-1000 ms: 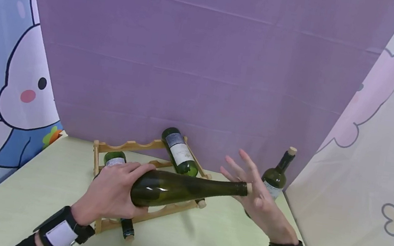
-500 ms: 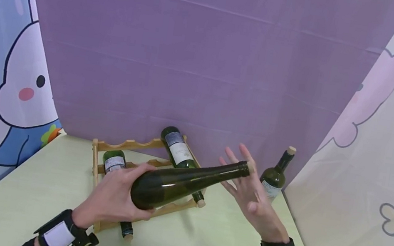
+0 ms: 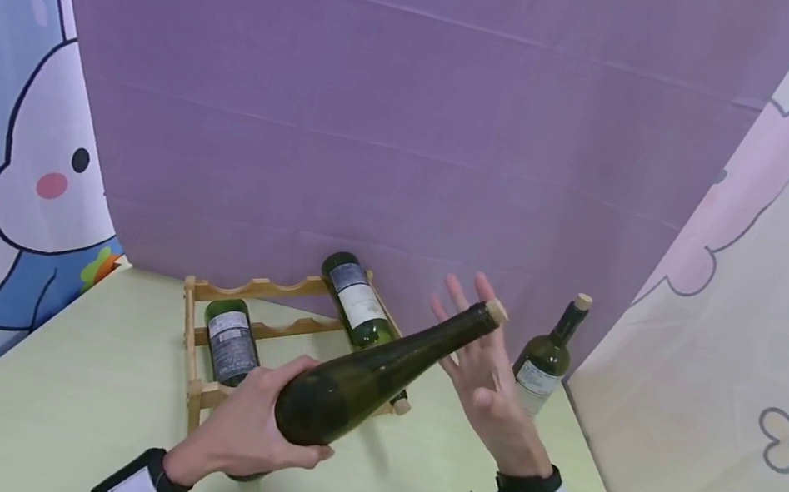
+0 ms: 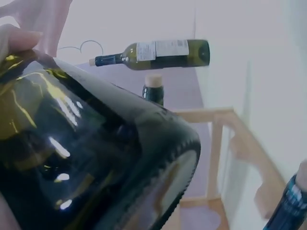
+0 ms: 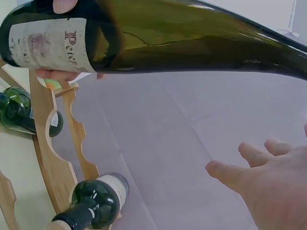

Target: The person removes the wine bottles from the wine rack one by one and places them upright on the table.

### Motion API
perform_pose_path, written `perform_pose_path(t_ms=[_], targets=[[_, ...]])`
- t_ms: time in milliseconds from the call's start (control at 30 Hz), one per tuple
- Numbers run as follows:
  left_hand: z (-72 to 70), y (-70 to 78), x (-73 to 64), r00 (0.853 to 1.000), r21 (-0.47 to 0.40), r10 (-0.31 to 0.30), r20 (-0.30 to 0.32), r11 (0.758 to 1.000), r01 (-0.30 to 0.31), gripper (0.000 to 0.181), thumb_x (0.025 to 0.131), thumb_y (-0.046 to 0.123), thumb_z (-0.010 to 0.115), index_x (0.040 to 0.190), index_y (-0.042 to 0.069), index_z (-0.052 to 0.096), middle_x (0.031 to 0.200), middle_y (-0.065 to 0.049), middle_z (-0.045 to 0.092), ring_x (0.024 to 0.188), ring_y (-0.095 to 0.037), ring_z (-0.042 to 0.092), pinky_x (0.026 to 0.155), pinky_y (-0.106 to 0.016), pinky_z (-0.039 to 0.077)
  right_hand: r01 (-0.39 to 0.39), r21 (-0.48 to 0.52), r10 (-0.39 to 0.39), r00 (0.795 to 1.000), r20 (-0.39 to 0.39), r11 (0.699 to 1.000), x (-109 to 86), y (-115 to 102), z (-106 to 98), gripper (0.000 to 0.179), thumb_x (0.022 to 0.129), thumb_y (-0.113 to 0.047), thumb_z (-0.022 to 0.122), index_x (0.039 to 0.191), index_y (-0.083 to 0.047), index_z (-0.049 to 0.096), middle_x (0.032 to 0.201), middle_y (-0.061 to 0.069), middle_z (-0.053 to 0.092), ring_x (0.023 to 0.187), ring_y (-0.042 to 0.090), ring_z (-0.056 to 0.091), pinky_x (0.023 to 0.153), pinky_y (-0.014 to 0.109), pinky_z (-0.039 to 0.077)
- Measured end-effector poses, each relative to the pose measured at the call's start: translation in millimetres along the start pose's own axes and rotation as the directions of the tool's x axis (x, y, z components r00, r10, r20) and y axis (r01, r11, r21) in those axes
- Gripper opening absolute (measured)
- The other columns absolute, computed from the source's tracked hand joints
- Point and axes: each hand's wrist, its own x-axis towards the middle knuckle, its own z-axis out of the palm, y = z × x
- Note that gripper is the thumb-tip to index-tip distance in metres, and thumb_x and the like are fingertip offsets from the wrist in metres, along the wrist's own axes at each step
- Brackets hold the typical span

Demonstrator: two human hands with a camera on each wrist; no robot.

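My left hand (image 3: pixel 256 424) grips a dark green wine bottle (image 3: pixel 363 384) around its wide lower body, in the air in front of the wooden rack. The bottle tilts, with its corked neck up and to the right. In the right wrist view, a pale label with red lettering shows on this bottle (image 5: pixel 53 45). Behind the neck, my right hand (image 3: pixel 494 399) is raised with its fingers spread and straight, holding nothing. The right wrist view shows those fingers (image 5: pixel 230 175) below the bottle, apart from it.
The wooden wine rack (image 3: pixel 267 289) stands on the pale table (image 3: pixel 79 387). One labelled bottle (image 3: pixel 232 345) lies at its left, another (image 3: pixel 357 295) at its right. A corked bottle (image 3: pixel 547 360) stands upright at the right, near the side wall. A purple cloth (image 3: pixel 411 131) hangs behind.
The held bottle's neck has swung upward from nearly level. My left hand has moved slightly right and down, uncovering the rack's left bottle. My right hand has shifted left and up.
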Motion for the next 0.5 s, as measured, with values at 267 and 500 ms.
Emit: perform_pose_path(t_ms=[267, 500], targets=[[18.4, -1.2, -6.1, 0.998, -0.141, -0.039, -0.044, 0.989, 0.033, 0.062, 0.071, 0.040, 0.085, 0.125, 0.033, 0.057, 0.106, 0.011, 0.066, 0.090, -0.010, 0.064, 0.073, -0.034, 0.054, -0.040, -0.046, 0.039, 0.999, -0.035, 0.998, 8.2, 7, 16, 0.119, 0.081, -0.059, 0.071, 0.160, -0.021, -0.010, 0.166, 0.010, 0.000, 0.148, 0.033, 0.010, 0.110, 0.065, 0.010], [36.3, 0.9, -8.2, 0.993, -0.209, -0.073, -0.089, 0.977, 0.053, 0.064, 0.072, 0.033, 0.085, 0.129, 0.033, 0.056, 0.109, 0.010, 0.066, 0.092, -0.012, 0.064, 0.077, -0.037, 0.053, -0.061, -0.022, 0.060, 0.997, -0.045, 0.998, 19.1, 13, 31, 0.116, 0.082, -0.055, 0.072, 0.161, -0.021, -0.005, 0.166, 0.008, 0.006, 0.147, 0.031, 0.017, 0.110, 0.064, 0.014]])
